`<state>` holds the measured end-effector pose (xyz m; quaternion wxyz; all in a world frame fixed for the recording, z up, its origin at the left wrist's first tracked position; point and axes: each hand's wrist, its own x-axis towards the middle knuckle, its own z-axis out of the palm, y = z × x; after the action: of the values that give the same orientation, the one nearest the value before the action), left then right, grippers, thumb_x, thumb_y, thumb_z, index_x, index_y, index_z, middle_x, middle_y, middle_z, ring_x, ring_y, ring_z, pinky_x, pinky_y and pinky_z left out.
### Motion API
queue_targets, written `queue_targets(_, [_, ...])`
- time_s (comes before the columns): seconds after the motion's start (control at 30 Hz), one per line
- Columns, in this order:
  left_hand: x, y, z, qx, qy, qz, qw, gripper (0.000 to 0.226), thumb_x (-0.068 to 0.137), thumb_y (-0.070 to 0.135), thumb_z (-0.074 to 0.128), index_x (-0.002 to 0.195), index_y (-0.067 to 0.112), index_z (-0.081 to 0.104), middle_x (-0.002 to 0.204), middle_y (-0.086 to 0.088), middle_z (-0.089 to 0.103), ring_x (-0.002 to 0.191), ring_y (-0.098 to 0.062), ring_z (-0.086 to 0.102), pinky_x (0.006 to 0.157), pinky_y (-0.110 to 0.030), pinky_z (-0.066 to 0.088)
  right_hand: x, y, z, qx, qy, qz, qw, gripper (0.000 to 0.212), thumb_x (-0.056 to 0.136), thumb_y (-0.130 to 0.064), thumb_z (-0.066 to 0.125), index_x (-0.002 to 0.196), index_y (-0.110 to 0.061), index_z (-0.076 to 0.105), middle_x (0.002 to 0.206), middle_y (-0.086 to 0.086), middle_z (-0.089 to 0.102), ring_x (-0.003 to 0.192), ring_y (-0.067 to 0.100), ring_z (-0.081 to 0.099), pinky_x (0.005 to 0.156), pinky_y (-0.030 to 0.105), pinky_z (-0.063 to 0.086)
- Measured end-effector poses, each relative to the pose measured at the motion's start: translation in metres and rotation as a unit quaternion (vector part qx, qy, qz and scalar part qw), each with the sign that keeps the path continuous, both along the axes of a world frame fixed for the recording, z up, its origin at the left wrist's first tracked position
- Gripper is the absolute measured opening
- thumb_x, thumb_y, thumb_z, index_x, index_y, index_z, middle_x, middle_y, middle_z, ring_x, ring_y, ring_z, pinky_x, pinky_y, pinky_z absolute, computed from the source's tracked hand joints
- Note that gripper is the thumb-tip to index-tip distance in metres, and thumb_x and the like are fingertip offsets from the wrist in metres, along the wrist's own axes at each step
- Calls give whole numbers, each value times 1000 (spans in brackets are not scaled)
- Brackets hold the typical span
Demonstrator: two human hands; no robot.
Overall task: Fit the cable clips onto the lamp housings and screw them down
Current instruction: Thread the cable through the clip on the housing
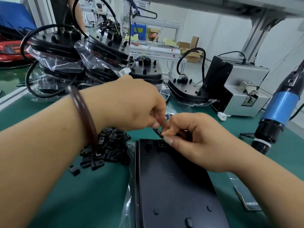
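Near housing: I see the lamp housing (172, 186) lying flat at 6 o'clock. Its long left edge runs straight away from me, and its far end sits under both hands. Clear plastic pokes out along that left edge.
Right hand: my right hand (197, 139) hovers over the housing's far end. Thumb and forefinger are pinched on a small black piece (158, 132), and the other fingers are curled.
Left hand: the left hand (131, 102) comes in from 9 o'clock with its fingers bent down, nipping the same piece from the other side. A brown bracelet (83, 116) circles the wrist.
Black piece: it is held just above the housing's far edge. I cannot tell whether it is cable or clip.
Clip pile: the cable clips (107, 150) are heaped at 9 o'clock of the housing, just beside its left edge. A few strays lie toward 8 o'clock.
Open room: bare green mat (98, 195) shows at 7 o'clock, with a narrower strip at 3 o'clock.
Screwdriver: a blue screwdriver (279, 109) leans at 2 o'clock, near my right forearm.
Feeder: a grey box (243, 89) sits at 1 o'clock, with a white connector (221, 116) just before it.
Far housings: bagged stacks (79, 50) crowd 10 to 12 o'clock. Their cables loop out past their edges.
Bench edge: a metal rail (9, 97) runs at 9 o'clock.
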<state>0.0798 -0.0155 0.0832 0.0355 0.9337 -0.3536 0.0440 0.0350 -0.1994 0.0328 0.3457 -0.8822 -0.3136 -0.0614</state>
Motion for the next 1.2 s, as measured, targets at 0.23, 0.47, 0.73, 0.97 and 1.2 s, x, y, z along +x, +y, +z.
queue_targets(0.23, [21, -7, 1, -38, 145, -31, 988, 13, 77, 29, 74, 76, 35, 63, 75, 16, 71, 62, 3, 61, 63, -13, 47, 2, 0, 6, -34, 32, 0, 999, 8, 83, -22, 60, 74, -22, 60, 78, 15, 65, 68, 32, 57, 65, 48, 49])
queue_targets(0.47, [19, 9, -18, -134, 221, -23, 966, 13, 78, 28, 73, 78, 29, 60, 71, 13, 69, 61, -9, 57, 64, -28, 49, -3, 3, 10, -122, -61, 22, 990, 19, 82, 0, 63, 76, -17, 57, 82, 0, 63, 74, 13, 54, 68, 29, 46])
queue_targets(0.73, [-10, 23, -24, -145, 150, 3, 978, 6, 80, 41, 66, 83, 46, 67, 73, 28, 65, 62, 9, 58, 61, -6, 42, -7, 0, 11, -151, -90, 39, 984, 13, 82, 2, 64, 81, -11, 64, 89, -1, 65, 75, 5, 50, 70, 14, 39])
queue_targets(0.97, [-34, 18, -24, -110, -5, 33, 993, 28, 74, 56, 48, 99, 56, 62, 80, 27, 66, 77, 7, 59, 71, -12, 47, -10, -1, 5, -105, -126, 41, 986, 14, 85, -16, 64, 75, -6, 63, 87, 7, 67, 74, 18, 60, 67, 29, 48])
queue_targets(1.2, [-44, 6, -54, -318, 98, 34, 942, 19, 71, 31, 77, 86, 40, 70, 83, 28, 69, 81, 16, 60, 78, -5, 45, -14, -5, -2, -88, -140, 24, 986, 20, 89, -19, 63, 73, -6, 63, 87, 2, 55, 70, 14, 51, 64, 22, 44])
